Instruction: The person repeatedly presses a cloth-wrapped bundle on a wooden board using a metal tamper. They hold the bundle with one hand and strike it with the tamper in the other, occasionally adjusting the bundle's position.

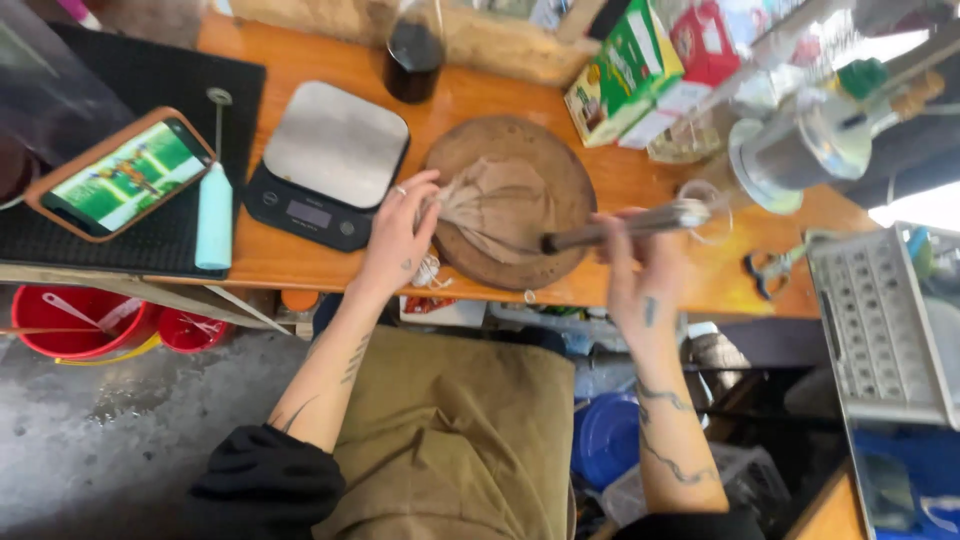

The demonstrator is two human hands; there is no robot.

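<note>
A round wooden board point(560, 165) lies on the orange wooden counter point(300, 260). On it rests a brown, stained cloth filter bag point(500, 205), bunched at its left end. My left hand point(400, 235) pinches that bunched end between thumb and fingers. My right hand point(635, 270) grips a metal rod-like handle point(625, 225) whose dark end meets the cloth near the board's middle. The right hand is blurred.
A digital kitchen scale point(330, 165) stands left of the board. Beside it lie a pale blue tube point(213, 215) and a phone point(125, 175) on a black mat. Cartons point(640, 70), a dark glass jar point(413, 50), a metal appliance point(800, 150) and scissors point(770, 268) crowd the back and right. Red buckets point(80, 320) sit below.
</note>
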